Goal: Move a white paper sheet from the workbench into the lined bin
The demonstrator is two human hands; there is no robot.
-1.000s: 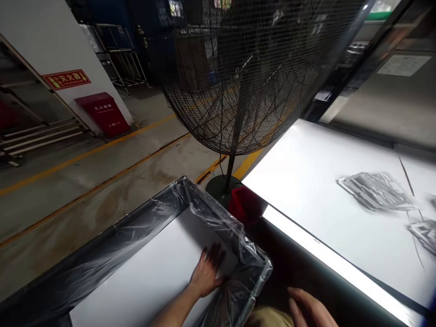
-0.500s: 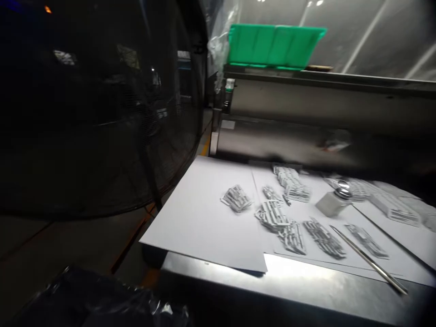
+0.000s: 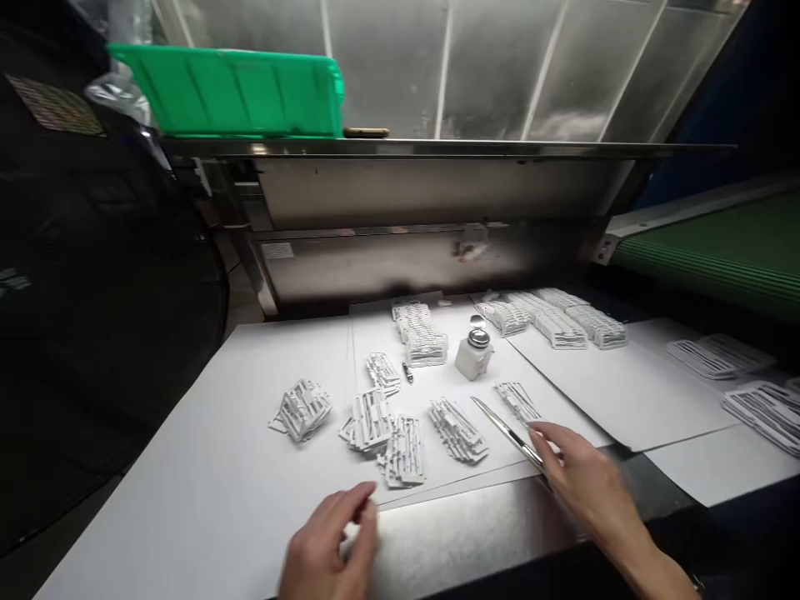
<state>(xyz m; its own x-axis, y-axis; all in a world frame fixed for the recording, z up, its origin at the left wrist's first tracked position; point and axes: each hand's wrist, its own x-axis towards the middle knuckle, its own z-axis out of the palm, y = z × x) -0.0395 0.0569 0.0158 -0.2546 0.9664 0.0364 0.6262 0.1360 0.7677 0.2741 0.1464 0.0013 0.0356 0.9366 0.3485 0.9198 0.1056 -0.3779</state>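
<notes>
Left hand (image 3: 328, 546): fingers loosely curled, not closed on anything; fingertips at near edge of the white paper sheet (image 3: 206, 467), by bare metal worktop (image 3: 462, 533).
Right hand (image 3: 584, 479): fingers spread a bit, resting on handle end of the long thin metal tweezers (image 3: 503, 427); whether they're actually gripped, can't tell.
Tweezers: lie diagonal on paper, tip pointing up-left, between two stacks.
Parts: small stacks of white flat plastic pieces (image 3: 375, 417) scattered centre of sheet, just beyond both hands.
Bottle: small white bottle w/ shiny metal cap (image 3: 473, 352), upright, behind the stacks.
Back: green plastic crate (image 3: 231, 90) on metal shelf, top left.
</notes>
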